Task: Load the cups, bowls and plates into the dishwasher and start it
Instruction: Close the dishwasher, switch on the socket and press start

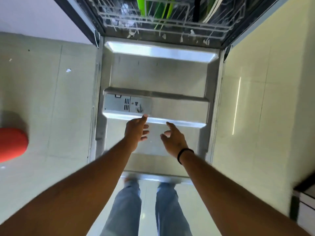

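Note:
The dishwasher door [158, 77] lies folded down flat in front of me, its steel inner face up, with the detergent compartment [127, 104] on its left. Behind it the lower rack [170, 24] sits inside the machine, holding green plates [153, 9] and a pale plate [211, 11] on edge. My left hand [136, 130] and my right hand [173, 138] both reach out over the door's near half, fingers relaxed and spread, holding nothing. I cannot tell whether either hand touches the door.
Pale tiled floor [51, 99] lies on both sides of the door. A red rounded object [12, 143] sits on the floor at the far left. A dark-edged cabinet corner [305, 193] juts in at the right. My legs in jeans [148, 208] stand at the door's front edge.

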`<state>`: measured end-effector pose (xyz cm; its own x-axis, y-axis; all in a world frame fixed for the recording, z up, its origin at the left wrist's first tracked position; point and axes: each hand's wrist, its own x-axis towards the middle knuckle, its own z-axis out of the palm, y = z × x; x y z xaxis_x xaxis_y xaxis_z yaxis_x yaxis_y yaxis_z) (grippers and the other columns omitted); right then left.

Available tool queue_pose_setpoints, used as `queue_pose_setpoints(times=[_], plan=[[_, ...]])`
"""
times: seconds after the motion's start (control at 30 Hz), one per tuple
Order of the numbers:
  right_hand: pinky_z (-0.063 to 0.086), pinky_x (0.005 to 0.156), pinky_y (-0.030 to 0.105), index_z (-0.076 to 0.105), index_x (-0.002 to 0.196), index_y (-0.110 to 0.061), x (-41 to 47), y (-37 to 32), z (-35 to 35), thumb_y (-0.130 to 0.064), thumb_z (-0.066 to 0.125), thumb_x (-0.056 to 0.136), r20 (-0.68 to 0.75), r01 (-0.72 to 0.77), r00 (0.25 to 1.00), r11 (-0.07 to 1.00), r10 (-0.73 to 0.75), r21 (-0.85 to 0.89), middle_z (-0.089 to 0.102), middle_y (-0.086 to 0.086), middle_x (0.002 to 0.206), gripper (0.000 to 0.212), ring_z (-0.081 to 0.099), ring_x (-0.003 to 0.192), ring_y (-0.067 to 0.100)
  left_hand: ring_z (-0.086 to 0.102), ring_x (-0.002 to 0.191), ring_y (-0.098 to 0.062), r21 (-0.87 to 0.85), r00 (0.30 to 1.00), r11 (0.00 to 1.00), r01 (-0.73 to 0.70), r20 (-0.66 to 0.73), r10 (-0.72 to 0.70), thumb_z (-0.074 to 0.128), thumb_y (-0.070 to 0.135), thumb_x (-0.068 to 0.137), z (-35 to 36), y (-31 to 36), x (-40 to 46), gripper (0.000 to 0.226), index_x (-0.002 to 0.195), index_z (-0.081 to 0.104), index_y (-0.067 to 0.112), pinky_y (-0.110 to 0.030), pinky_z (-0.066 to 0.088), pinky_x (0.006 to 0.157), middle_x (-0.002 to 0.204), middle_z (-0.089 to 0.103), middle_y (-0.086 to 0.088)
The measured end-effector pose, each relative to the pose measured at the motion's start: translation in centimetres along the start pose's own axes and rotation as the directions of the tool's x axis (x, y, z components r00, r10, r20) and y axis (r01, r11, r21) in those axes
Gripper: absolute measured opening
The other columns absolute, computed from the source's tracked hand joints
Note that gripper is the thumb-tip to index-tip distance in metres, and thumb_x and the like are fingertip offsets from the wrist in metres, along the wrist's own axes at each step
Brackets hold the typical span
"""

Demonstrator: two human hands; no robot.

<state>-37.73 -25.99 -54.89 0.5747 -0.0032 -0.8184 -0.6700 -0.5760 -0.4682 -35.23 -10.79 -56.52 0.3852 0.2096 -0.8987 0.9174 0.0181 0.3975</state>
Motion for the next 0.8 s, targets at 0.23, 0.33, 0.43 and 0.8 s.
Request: queue_pose_setpoints(times=[0.23, 0.33, 0.43, 0.8], plan=[[0.043, 0.109, 0.036, 0.039, 0.149, -0.022, -3.7, 5.9, 8.0, -0.029, 0.055, 0.1, 0.123, -0.049, 0.991, 0.995, 0.06, -0.088, 0.059, 0.008, 0.14, 0.052, 0.056, 0.127, 0.026, 0.071, 0.096, -0.029, 0.058, 0.989, 0.988, 0.146, -0.045, -0.143, 0.058, 0.051, 0.097, -2.8, -9.9, -2.2, 0.045, 0.116, 0.064, 0.011, -0.046, 0.058, 0.09, 0.106, 0.073, -0.008], [0.041, 0.111, 0.041, 0.038, 0.15, -0.019, -4.3, 7.8, 10.6, -0.031, 0.053, 0.101, 0.127, -0.049, 0.989, 0.984, 0.072, -0.174, 0.054, 0.01, 0.144, 0.053, 0.051, 0.132, 0.03, 0.071, 0.095, -0.029, 0.09, 0.988, 0.984, 0.152, -0.054, -0.147, 0.058, 0.051, 0.097, -4.0, -12.5, -2.2, 0.038, 0.101, 0.065, 0.013, -0.043, 0.057, 0.088, 0.104, 0.074, -0.009], [0.037, 0.113, 0.04, 0.034, 0.152, -0.016, -5.0, 9.0, 12.0, -0.031, 0.051, 0.101, 0.166, 0.0, 0.985, 0.955, 0.052, -0.296, 0.048, 0.011, 0.15, 0.056, 0.045, 0.137, 0.031, 0.07, 0.093, -0.03, 0.083, 0.979, 0.977, 0.198, -0.066, -0.192, 0.06, 0.049, 0.097, -5.5, -14.9, -2.0, 0.038, 0.099, 0.066, 0.011, -0.041, 0.058, 0.082, 0.103, 0.074, -0.011], [0.032, 0.117, 0.045, 0.029, 0.155, -0.02, -5.7, 9.9, 14.2, -0.035, 0.051, 0.102, 0.288, 0.238, 0.955, 0.779, -0.077, -0.58, 0.025, 0.007, 0.162, 0.06, 0.025, 0.148, 0.03, 0.059, 0.092, -0.024, -0.538, 0.892, 0.793, 0.286, -0.153, -0.426, 0.079, 0.052, 0.08, -10.3, -23.1, -1.4, 0.057, 0.119, 0.052, 0.019, -0.044, 0.053, 0.093, 0.102, 0.056, -0.007]])
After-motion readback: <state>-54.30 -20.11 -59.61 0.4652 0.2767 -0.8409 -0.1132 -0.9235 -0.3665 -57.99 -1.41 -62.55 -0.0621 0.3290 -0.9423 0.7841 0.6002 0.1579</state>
